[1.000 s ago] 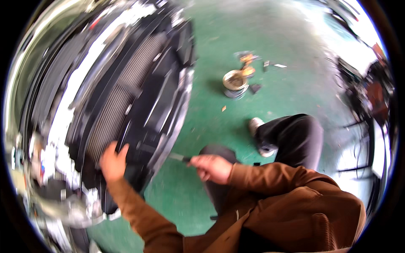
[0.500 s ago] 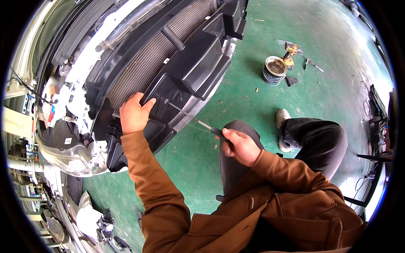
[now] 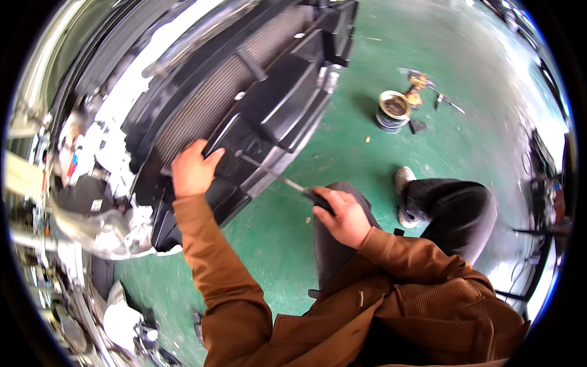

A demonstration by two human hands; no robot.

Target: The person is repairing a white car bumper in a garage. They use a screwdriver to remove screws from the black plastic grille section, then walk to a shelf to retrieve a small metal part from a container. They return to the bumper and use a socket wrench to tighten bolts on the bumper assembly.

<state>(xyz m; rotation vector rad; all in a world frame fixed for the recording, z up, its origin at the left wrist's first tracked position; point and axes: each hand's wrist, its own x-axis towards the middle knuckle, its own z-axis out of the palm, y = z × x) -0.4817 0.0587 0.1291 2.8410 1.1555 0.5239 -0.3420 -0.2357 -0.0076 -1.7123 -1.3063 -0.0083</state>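
My right hand (image 3: 344, 218) is closed around the dark handle of a long screwdriver (image 3: 301, 186). Its thin shaft slants up and left, and the tip meets or nearly meets a round fastener in a black plastic panel (image 3: 278, 101) on the front of a car. Motion blur hides whether the tip is seated. At the panel's near-left part, my left hand (image 3: 193, 171) grips the upper edge, thumb on the front side and the other fingers mostly out of sight. Behind the panel lies a finned radiator (image 3: 205, 109).
On the green floor (image 3: 269, 257) stand an open tin bucket (image 3: 392, 110) and a yellow cordless drill (image 3: 416, 87), with a dark-handled tool (image 3: 449, 103) beside them. A clear headlight (image 3: 92, 229) sits left of my left arm. Loose parts (image 3: 125, 321) lie at lower left.
My right hand has turned around the screwdriver handle, leaving more of the handle showing. My left hand keeps its hold on the panel. The whole view has shifted slightly and blurred.
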